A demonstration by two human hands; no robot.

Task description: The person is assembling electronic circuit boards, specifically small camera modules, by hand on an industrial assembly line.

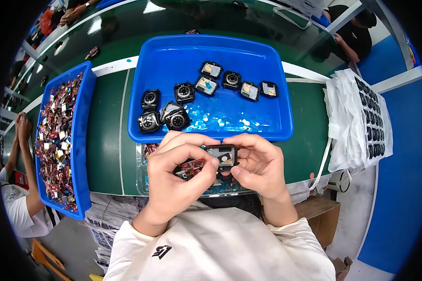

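Note:
Both of my hands meet over the table's near edge, fingers closed round a small black smartwatch case (229, 161) with a grey inside. My left hand (176, 173) pinches its left side, thumb across the inner face. On the opposite side, my right hand (262, 164) grips the rim between thumb and index finger. A red circuit board (191, 167) shows beside my left fingers; I cannot tell if it is held or lies below. Under my hands is a clear tray (142, 175) with more small boards, largely hidden. Just beyond stands a blue tray (211, 47) with several watch cases (174, 116).
A long blue bin (84, 140) full of red circuit boards (58, 126) stands at left. Stacked white blister trays (361, 117) with black watch parts rest at right. A green conveyor (122, 23) runs behind. Co-workers' arms (26, 140) show at left. A cardboard box (319, 220) sits below right.

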